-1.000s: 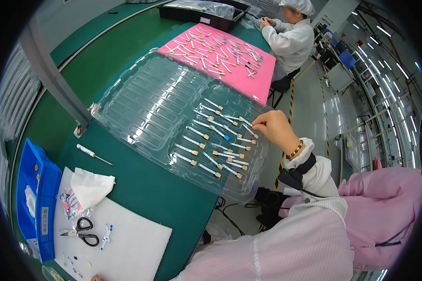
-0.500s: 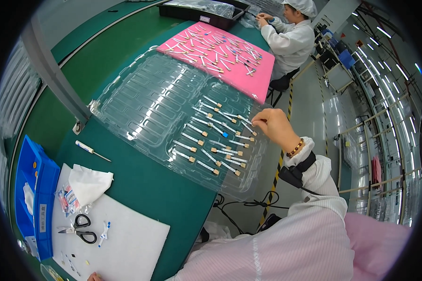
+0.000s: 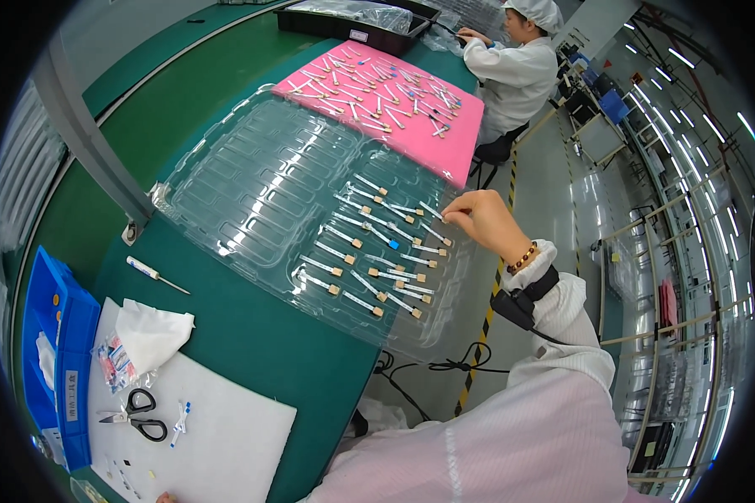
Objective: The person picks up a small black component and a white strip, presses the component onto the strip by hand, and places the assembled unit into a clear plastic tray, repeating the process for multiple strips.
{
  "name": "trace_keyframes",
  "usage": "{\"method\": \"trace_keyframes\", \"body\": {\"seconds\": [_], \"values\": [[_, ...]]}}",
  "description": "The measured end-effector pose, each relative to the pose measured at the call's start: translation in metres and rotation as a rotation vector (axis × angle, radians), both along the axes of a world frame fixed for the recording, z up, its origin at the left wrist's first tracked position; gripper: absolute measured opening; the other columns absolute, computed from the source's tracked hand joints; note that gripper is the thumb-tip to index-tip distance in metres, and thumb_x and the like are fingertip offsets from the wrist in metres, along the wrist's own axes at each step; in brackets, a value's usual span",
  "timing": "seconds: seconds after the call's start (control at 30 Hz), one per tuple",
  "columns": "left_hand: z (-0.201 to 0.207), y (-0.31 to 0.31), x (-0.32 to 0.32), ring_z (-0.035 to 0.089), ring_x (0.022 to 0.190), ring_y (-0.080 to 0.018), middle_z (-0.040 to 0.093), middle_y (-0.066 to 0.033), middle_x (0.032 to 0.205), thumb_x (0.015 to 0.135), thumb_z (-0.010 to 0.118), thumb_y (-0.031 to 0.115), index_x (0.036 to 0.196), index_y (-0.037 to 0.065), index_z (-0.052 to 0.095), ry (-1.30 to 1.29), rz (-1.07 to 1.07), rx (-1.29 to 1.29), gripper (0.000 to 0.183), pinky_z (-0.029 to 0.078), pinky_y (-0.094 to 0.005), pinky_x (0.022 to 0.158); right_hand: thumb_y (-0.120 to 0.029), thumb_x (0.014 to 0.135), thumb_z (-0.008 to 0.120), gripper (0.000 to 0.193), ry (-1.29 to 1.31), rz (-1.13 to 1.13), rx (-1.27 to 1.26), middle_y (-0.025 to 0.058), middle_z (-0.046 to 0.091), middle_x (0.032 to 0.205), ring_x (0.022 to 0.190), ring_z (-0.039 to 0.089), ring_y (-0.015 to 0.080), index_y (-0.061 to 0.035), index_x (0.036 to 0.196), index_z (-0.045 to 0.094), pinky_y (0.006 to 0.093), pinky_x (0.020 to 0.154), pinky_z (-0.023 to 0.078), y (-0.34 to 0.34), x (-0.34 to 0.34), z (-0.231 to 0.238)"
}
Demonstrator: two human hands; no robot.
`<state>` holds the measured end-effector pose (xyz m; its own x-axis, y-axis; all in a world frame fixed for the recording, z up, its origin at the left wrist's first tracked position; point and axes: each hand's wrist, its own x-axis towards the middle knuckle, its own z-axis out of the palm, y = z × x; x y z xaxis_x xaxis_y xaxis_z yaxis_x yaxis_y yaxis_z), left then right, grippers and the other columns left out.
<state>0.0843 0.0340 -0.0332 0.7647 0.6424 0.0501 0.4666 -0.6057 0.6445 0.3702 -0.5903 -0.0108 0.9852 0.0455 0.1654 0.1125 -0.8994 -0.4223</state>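
Note:
My right hand [image 3: 488,222] is over the right edge of a clear plastic tray [image 3: 226,180], its thumb and fingertips pinched together. Between them is the end of a thin white strip [image 3: 430,210], whose other end points up and left over the tray. Rows of similar white strips with tan square ends [image 3: 344,241] lie in the tray's right half, and one has a blue end [image 3: 393,244]. Of my left hand [image 3: 167,498], only a bit of a fingertip shows at the lower edge, by the white foam sheet [image 3: 243,419]; the rest is out of view.
Beyond the tray, a pink mat [image 3: 453,151] carries many more strips. A black bin [image 3: 344,29] and a co-worker [image 3: 512,67] are at the far end. Scissors [image 3: 138,411], a white cloth [image 3: 155,335], a screwdriver [image 3: 155,274] and a blue box [image 3: 75,369] are at left.
The whole view has shifted slightly, so the bench appears a little further left. My right hand stays pinched at the same strip by the tray's right edge. The co-worker's hands have moved a little.

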Motion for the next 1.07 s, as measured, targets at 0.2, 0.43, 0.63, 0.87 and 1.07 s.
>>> {"method": "trace_keyframes", "body": {"seconds": [0.2, 0.43, 0.63, 0.87, 1.07], "values": [[0.004, -0.004, 0.004, 0.068, 0.093, -0.0340, 0.073, -0.0249, 0.104, 0.103, 0.062, 0.031, 0.109, -0.009, 0.072, 0.040, 0.024, 0.015, 0.042, 0.055, -0.0412, 0.082, -0.011, 0.080, 0.078, 0.009, 0.002, -0.010, -0.004, 0.0100, 0.073, 0.073, 0.064, 0.068, 0.0241, -0.0062, 0.087, 0.080, 0.0344, 0.063, 0.052, 0.001, -0.004, 0.000], [0.003, -0.002, 0.003, 0.068, 0.091, -0.0333, 0.073, -0.0240, 0.102, 0.103, 0.062, 0.033, 0.109, -0.009, 0.072, 0.055, -0.007, 0.074, 0.043, 0.055, -0.0418, 0.081, -0.009, 0.079, 0.078, 0.010, 0.016, -0.026, -0.051, 0.0105, 0.074, 0.076, 0.067, 0.071, 0.0240, -0.0063, 0.089, 0.079, 0.0340, 0.065, 0.054, 0.011, -0.005, 0.001], [0.000, -0.002, 0.002, 0.068, 0.090, -0.0326, 0.073, -0.0234, 0.101, 0.103, 0.063, 0.034, 0.107, -0.009, 0.071, 0.022, 0.000, 0.069, 0.044, 0.055, -0.0414, 0.080, -0.005, 0.080, 0.076, 0.007, 0.062, 0.045, 0.088, 0.0131, 0.074, 0.076, 0.065, 0.071, 0.0213, -0.0010, 0.086, 0.077, 0.0321, 0.064, 0.054, 0.007, 0.002, 0.001], [-0.003, -0.003, 0.003, 0.068, 0.087, -0.0325, 0.073, -0.0232, 0.098, 0.102, 0.065, 0.031, 0.104, -0.010, 0.072, -0.034, -0.010, 0.076, 0.042, 0.056, -0.0408, 0.077, -0.003, 0.080, 0.075, 0.006, 0.096, 0.011, 0.090, 0.0136, 0.073, 0.073, 0.063, 0.069, 0.0215, 0.0012, 0.085, 0.075, 0.0320, 0.063, 0.053, 0.010, 0.000, 0.005], [-0.003, -0.001, 0.001, 0.069, 0.087, -0.0320, 0.074, -0.0234, 0.100, 0.102, 0.066, 0.031, 0.105, -0.009, 0.073, -0.036, -0.013, 0.074, 0.040, 0.056, -0.0417, 0.079, -0.002, 0.079, 0.074, 0.006, 0.112, 0.033, 0.056, 0.0147, 0.072, 0.072, 0.064, 0.069, 0.0237, 0.0022, 0.082, 0.073, 0.0332, 0.064, 0.054, 0.013, 0.001, 0.009]]}}
